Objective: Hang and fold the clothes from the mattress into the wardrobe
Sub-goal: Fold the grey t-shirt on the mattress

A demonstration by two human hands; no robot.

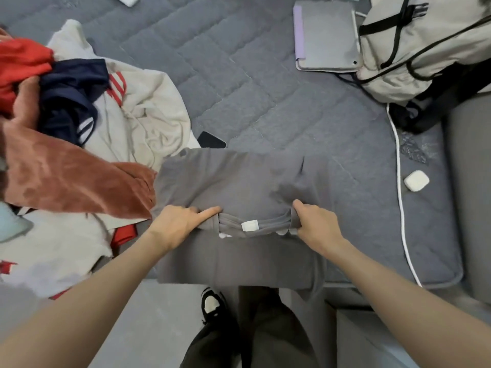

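Observation:
A grey T-shirt lies partly folded at the near edge of the grey quilted mattress, its collar with a white label turned towards me. My left hand grips the fabric just left of the collar, index finger pointing along it. On the other side of the collar, my right hand pinches the fabric. The shirt's lower part hangs over the mattress edge.
A heap of clothes fills the left: a rust towel, a cream hoodie, a navy garment, a red garment. A tablet, a beige backpack, a white cable, an earbud case and a phone lie further right.

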